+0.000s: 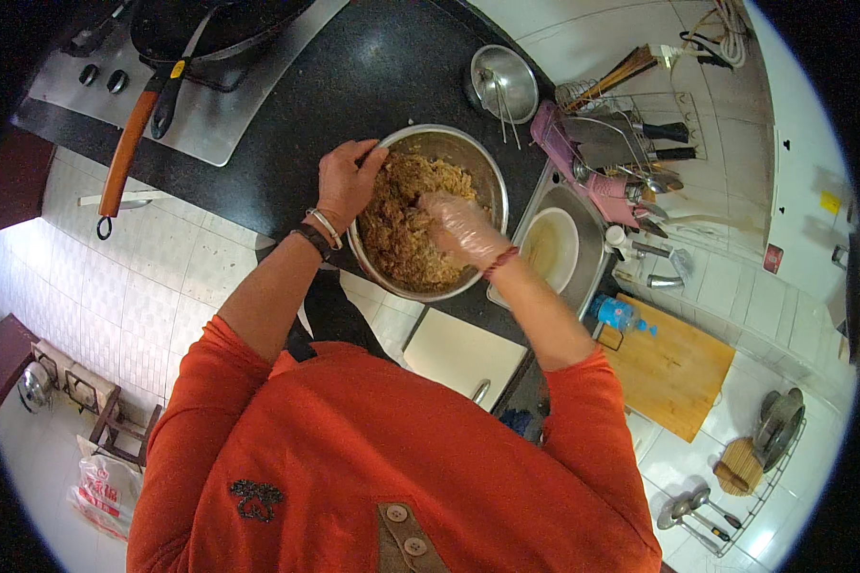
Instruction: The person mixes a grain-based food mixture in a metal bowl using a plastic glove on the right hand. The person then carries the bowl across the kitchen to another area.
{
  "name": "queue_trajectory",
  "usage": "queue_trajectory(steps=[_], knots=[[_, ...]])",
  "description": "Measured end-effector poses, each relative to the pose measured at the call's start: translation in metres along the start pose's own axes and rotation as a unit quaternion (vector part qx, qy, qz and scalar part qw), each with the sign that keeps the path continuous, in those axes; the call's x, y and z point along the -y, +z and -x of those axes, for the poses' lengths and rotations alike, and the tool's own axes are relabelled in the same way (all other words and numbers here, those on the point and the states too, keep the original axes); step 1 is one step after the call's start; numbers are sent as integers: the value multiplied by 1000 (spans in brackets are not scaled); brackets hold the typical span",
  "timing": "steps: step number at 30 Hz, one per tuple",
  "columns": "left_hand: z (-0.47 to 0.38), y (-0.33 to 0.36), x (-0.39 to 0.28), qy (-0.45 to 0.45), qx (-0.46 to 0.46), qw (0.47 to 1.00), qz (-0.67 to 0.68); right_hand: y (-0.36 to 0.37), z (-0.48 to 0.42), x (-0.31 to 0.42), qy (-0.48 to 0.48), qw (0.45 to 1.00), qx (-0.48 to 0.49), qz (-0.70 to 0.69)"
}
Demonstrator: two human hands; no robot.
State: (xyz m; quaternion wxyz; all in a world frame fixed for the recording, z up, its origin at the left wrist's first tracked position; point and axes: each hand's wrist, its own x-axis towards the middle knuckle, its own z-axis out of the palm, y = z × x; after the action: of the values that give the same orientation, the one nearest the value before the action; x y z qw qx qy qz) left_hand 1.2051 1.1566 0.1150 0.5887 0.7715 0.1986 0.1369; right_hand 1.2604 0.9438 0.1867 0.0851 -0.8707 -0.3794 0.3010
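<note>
A large stainless steel bowl (499,188) stands at the front edge of the dark countertop. It holds a brown, crumbly food mixture (394,236), paler along the right side. My left hand (347,179) grips the bowl's rim at the upper left, thumb over the edge. In a clear plastic glove, my right hand (462,225) reaches into the mixture from the right. Its fingertips are hidden in the food, so their grip cannot be seen.
A smaller metal bowl (523,79) with chopsticks stands behind. To the right, the sink (586,276) holds a white basin (571,247). A pink knife rack (551,129) lines the wall. At upper left, a wok's orange handle (129,147) juts past the counter edge.
</note>
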Motion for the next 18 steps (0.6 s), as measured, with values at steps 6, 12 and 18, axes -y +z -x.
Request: queue_trajectory(steps=[6, 12, 18], knots=[[3, 4, -7, -6, 2, 1000, 5, -7, 23, -31, 79, 954, -90, -275], [6, 7, -3, 11, 8, 1000, 7, 66, 26, 3, 287, 586, -208, -729], [-1, 0, -1, 12, 19, 1000, 14, 4, 31, 60, 209, 599, -217, -742]])
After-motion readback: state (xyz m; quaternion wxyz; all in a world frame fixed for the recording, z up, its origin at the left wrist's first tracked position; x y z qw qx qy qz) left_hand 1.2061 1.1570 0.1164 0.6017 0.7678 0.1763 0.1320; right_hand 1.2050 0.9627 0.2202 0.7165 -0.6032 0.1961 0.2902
